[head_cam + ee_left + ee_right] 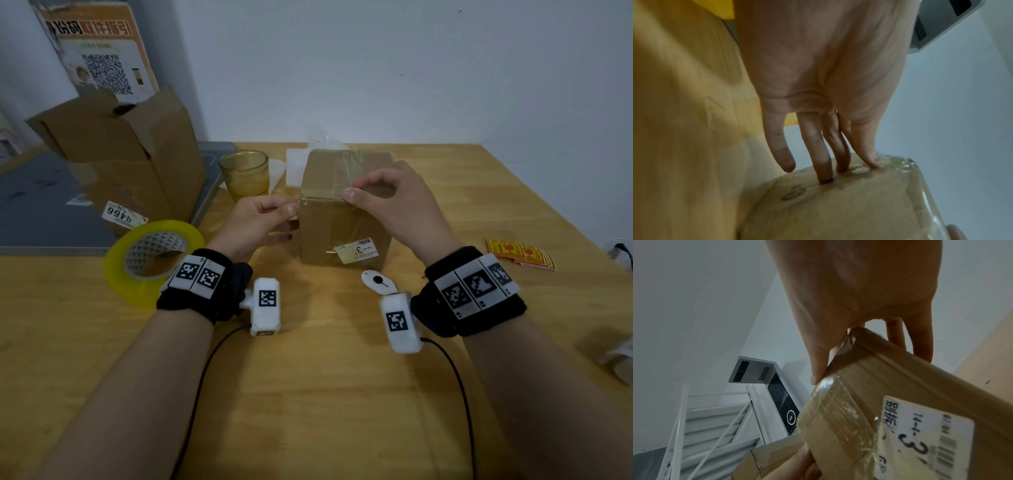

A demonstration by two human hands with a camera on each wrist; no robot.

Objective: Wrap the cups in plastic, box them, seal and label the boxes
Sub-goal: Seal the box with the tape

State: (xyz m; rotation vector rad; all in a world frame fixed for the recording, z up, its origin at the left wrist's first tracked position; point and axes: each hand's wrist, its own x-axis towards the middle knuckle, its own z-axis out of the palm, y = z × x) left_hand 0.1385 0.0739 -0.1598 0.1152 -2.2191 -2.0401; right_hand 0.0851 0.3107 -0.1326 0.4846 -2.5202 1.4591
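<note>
Sealed carton at table centre, both hands at its top front edge.

Left to right: an open cardboard box point(130, 150) stands at the far left, a poster point(99, 51) leaning on the wall behind it; a roll of yellow tape point(150, 260) lies just in front, near the left wrist. An amber glass cup point(245, 173) stands unwrapped, just left of the small taped box point(346, 219), with clear plastic point(322, 138) behind. The left hand point(257, 224) pinches a strip of clear tape at the box's upper left corner, thumb against forefinger, other fingers touching the side. The right hand point(394, 205) pinches the same tape point(329, 192) along the top edge. A white label point(356, 250) marked "3" sits on the box front. Red-and-yellow stickers point(520, 253) lie far right.
</note>
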